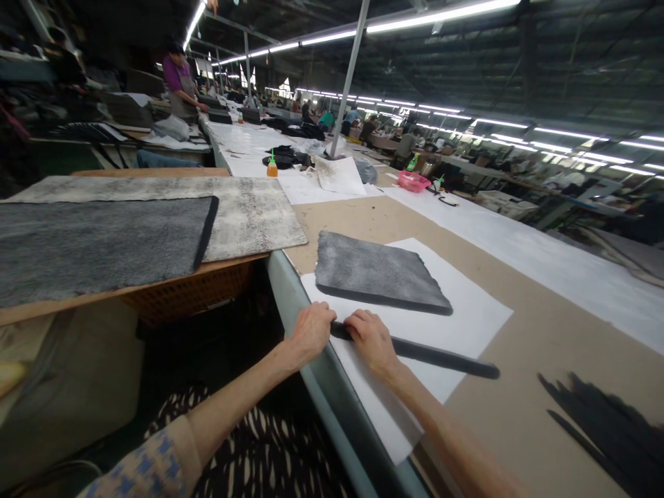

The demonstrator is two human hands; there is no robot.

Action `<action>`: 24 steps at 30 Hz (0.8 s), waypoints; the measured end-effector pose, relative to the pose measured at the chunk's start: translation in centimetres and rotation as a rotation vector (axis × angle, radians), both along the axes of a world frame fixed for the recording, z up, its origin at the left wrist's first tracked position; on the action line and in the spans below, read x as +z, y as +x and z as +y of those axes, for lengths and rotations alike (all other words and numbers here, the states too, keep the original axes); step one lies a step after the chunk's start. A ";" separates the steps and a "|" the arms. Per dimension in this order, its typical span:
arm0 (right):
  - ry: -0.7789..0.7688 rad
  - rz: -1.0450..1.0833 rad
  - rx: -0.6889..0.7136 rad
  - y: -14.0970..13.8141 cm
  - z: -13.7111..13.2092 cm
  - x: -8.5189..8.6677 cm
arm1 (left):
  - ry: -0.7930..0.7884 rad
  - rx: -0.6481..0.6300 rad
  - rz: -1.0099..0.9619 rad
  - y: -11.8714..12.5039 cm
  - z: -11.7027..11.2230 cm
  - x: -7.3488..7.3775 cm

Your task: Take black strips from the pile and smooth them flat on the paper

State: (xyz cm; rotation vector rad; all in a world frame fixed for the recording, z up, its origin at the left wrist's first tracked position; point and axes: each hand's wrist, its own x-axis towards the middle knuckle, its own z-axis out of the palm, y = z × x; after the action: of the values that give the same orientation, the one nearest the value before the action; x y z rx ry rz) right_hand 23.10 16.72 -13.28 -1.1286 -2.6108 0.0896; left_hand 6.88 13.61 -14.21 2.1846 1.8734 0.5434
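My left hand (312,332) and my right hand (371,339) sit side by side at the near end of a long black strip (440,358) that lies on a white paper sheet (467,315). Both hands have their fingers curled down onto the strip, pinching or pressing its end at the table edge. Just beyond the hands, a grey fuzzy fabric piece (376,273) rests flat on the same sheet, with a dark band along its near edge.
The brown-topped work table (519,408) runs far back. A pile of black strips (612,429) lies at the right. A side bench at the left holds grey fabric (93,245) over an orange basket (191,294). An orange bottle (272,166) and a pink tray (413,181) stand farther off; other workers stand in the distance.
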 end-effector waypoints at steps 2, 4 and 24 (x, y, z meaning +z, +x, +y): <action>0.048 -0.024 0.023 0.0 0.1 -0.3 | 0.003 -0.017 0.050 -0.1 0.0 0.1; 0.103 -0.055 0.055 0.0 0.3 -0.5 | 0.001 -0.024 0.080 -0.2 0.0 0.1; 0.243 -0.186 0.292 1.0 0.5 -0.6 | 0.216 -0.380 0.419 -1.4 -1.4 -0.2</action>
State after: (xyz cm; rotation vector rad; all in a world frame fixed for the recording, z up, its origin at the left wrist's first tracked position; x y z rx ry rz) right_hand 24.06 17.27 -13.87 -0.7001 -2.8372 -0.2768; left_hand 5.44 12.25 -14.37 2.8916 1.5530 0.2340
